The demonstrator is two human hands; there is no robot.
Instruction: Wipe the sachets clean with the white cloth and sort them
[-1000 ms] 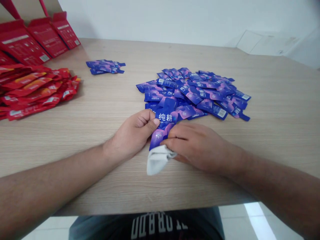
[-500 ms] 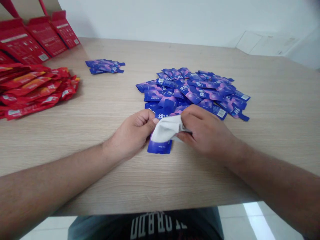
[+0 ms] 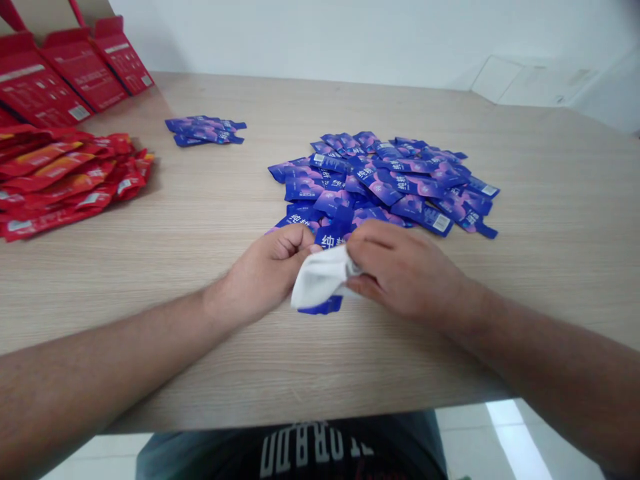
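Note:
My left hand [image 3: 267,270] pinches the upper left edge of a blue sachet [image 3: 327,305] that lies flat on the wooden table [image 3: 240,193]. My right hand [image 3: 403,270] grips a white cloth [image 3: 320,280] and presses it onto the sachet, covering most of it. Only the sachet's top, with white characters, and its bottom edge show. Right behind both hands spreads a heap of blue sachets [image 3: 390,180].
A small stack of blue sachets [image 3: 205,130] lies at the back left. Red sachets [image 3: 65,177] are piled at the left edge, with open red boxes [image 3: 75,63] behind them. The table's front edge runs just below my forearms.
My right hand carried the white cloth from below the sachet up onto it, then slid it slightly down and left over the sachet. My left hand kept its pinch.

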